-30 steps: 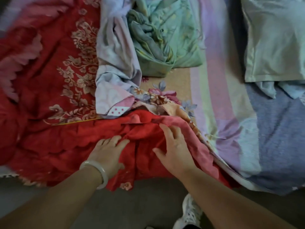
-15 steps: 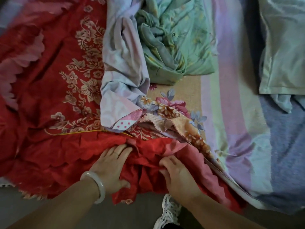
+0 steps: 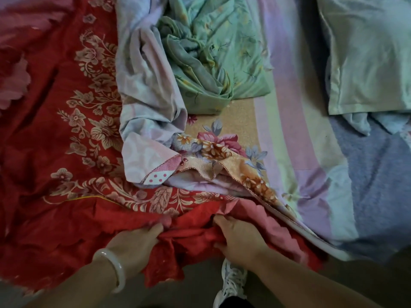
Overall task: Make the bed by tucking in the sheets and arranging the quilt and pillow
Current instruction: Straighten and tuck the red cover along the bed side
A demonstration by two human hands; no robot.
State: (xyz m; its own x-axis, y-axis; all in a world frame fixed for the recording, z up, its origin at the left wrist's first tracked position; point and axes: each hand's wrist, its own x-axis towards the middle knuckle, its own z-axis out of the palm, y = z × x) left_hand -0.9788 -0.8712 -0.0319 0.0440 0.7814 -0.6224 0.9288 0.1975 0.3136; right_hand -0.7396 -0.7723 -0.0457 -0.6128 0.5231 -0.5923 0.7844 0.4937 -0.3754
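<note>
Both hands were lying flatter a second ago and are now bunching fabric: the left grip [image 3: 135,243] and right grip [image 3: 240,238] are each clenching the frilled hem of the red cover [image 3: 44,152]. It is lying across the bed's left half and spilling over the near edge toward the floor [image 3: 195,294]. Beside it, a lilac sheet [image 3: 146,96] and a green sheet [image 3: 211,63] are lying crumpled. At the right, the pillow [image 3: 367,63] is resting on the striped sheet [image 3: 289,107]. A shoe [image 3: 231,281] is showing between the forearms.
</note>
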